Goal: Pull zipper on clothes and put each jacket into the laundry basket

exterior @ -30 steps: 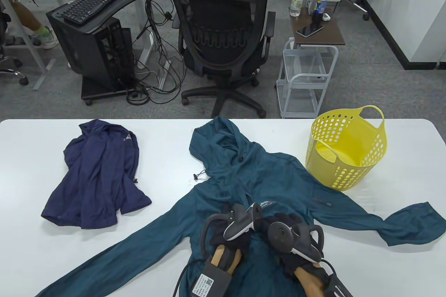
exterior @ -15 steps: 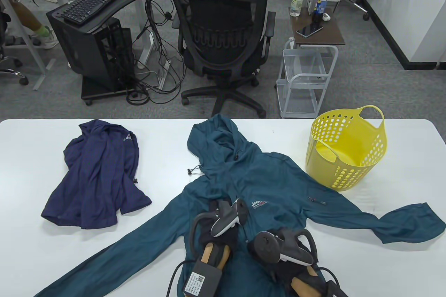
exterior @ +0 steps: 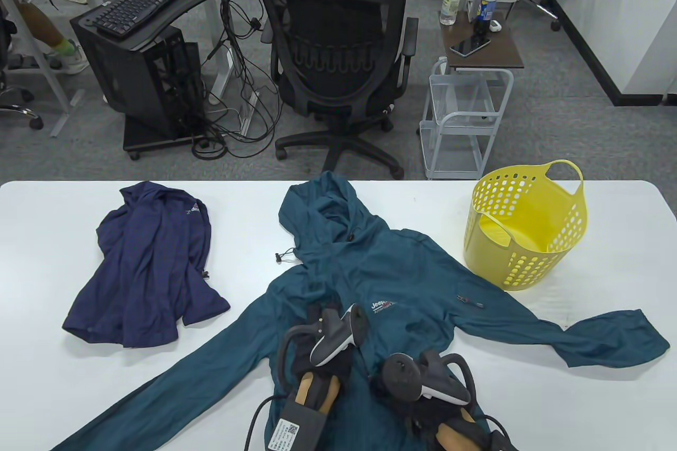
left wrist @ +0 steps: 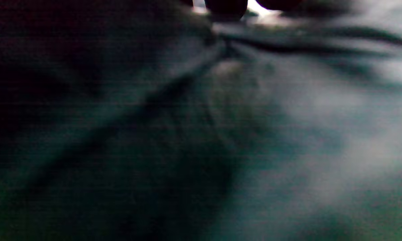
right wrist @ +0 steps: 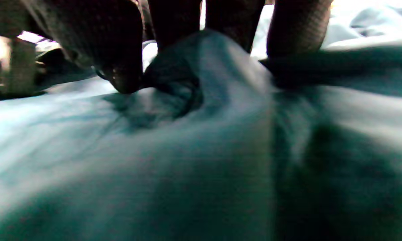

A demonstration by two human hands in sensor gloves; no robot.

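Note:
A teal hooded jacket [exterior: 402, 271] lies spread face up in the middle of the white table, sleeves out to both sides. My left hand [exterior: 329, 337] rests on its chest just left of the logo. The tracker hides its fingers, and the left wrist view shows only dark, blurred teal cloth [left wrist: 288, 134]. My right hand [exterior: 418, 374] sits lower on the jacket's front. In the right wrist view its thumb [right wrist: 120, 73] and fingers pinch a raised fold of teal fabric [right wrist: 187, 160]. A navy jacket [exterior: 148, 260] lies crumpled at the left. The yellow laundry basket [exterior: 534, 260] stands tilted at the right.
The teal hood reaches the table's far edge [exterior: 238, 182]. Beyond it stand a black office chair [exterior: 338, 49] and a white wire cart [exterior: 465, 118]. The right sleeve cuff [exterior: 619, 340] ends near the table's right side, below the basket.
Both hands have moved left and toward me, and the teal jacket has slid left with them; its logo, hood and right sleeve all shifted. The navy jacket and basket stayed put.

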